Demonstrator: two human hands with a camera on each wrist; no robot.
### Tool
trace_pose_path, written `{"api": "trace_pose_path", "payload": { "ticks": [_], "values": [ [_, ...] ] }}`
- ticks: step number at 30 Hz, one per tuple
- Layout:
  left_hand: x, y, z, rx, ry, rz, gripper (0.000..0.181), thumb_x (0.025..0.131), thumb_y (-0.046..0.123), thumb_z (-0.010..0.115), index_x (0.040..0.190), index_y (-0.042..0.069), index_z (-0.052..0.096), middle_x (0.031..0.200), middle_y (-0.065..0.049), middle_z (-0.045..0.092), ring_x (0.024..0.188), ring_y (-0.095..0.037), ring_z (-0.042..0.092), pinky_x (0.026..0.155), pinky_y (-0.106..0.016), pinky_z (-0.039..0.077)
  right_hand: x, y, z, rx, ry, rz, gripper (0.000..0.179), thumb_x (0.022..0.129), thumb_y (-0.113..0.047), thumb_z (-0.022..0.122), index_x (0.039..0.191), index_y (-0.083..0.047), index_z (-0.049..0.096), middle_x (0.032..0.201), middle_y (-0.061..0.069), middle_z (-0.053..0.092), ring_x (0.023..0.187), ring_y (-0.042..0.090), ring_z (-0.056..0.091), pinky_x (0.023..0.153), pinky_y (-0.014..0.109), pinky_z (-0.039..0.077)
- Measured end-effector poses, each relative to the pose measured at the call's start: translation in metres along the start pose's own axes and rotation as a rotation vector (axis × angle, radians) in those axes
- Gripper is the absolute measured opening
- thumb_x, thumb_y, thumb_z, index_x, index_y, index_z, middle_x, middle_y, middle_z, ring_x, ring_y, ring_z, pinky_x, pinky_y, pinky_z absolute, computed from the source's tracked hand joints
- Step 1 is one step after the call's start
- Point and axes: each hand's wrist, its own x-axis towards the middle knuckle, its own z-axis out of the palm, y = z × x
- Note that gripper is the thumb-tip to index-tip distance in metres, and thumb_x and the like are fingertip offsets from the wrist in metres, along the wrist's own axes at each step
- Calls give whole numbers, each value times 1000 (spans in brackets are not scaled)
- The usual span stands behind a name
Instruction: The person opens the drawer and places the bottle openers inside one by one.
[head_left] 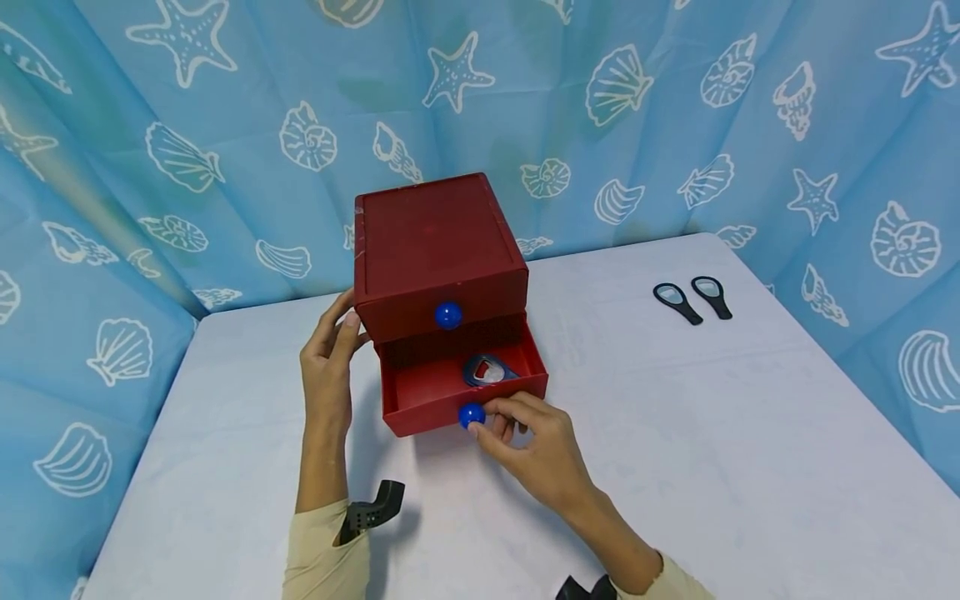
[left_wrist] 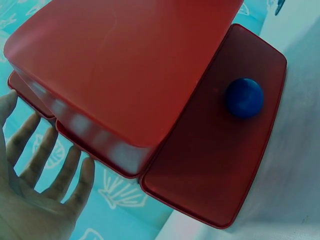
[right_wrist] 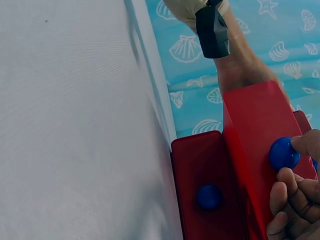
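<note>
A red drawer unit (head_left: 431, 233) stands on the table, its middle drawer (head_left: 420, 392) pulled out. My right hand (head_left: 543, 450) pinches that drawer's blue knob (head_left: 471, 415) between thumb and fingers; the right wrist view also shows this knob (right_wrist: 284, 154). On the drawer floor, towards its right side, lies a small blue-rimmed item (head_left: 487, 371) with a clear and red middle, its exact kind unclear. Against the unit's left side rests my left hand (head_left: 327, 358), fingers spread and fairly straight in the left wrist view. Above, the top drawer's knob (head_left: 448, 315) sits on a shut front.
A bottom drawer with its own blue knob (right_wrist: 209, 196) is shut below the pulled-out one. Two small black magnifiers (head_left: 678, 304) lie side by side at the table's right. A blue shell-patterned curtain (head_left: 540, 108) hangs behind the white-covered table (head_left: 675, 450).
</note>
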Motion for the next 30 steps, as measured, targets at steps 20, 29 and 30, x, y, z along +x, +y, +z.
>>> {"api": "trace_pose_path", "payload": {
  "ticks": [20,29,30],
  "values": [
    [0,0,1,10,6,6,42,101,28,59,141,17,59,143,-6,55,125,-28,53,96,-32,51,-2,26,6,-4,-7,-2,20,78,-3,85,94,-4,73,77,-1,60,66,17,57,55,27,50],
    [0,1,1,14,5,2,43,100,29,60,142,18,58,143,-5,55,125,-28,53,96,-32,51,9,-3,-1,10,-2,-33,21,73,9,82,89,5,70,74,8,58,64,23,56,56,23,48],
    [0,1,1,14,5,3,43,100,30,60,142,18,58,143,-5,55,125,-29,53,96,-32,51,9,-4,-1,10,-4,-28,21,73,9,82,89,6,70,74,8,59,64,23,57,57,22,47]
  ]
}}
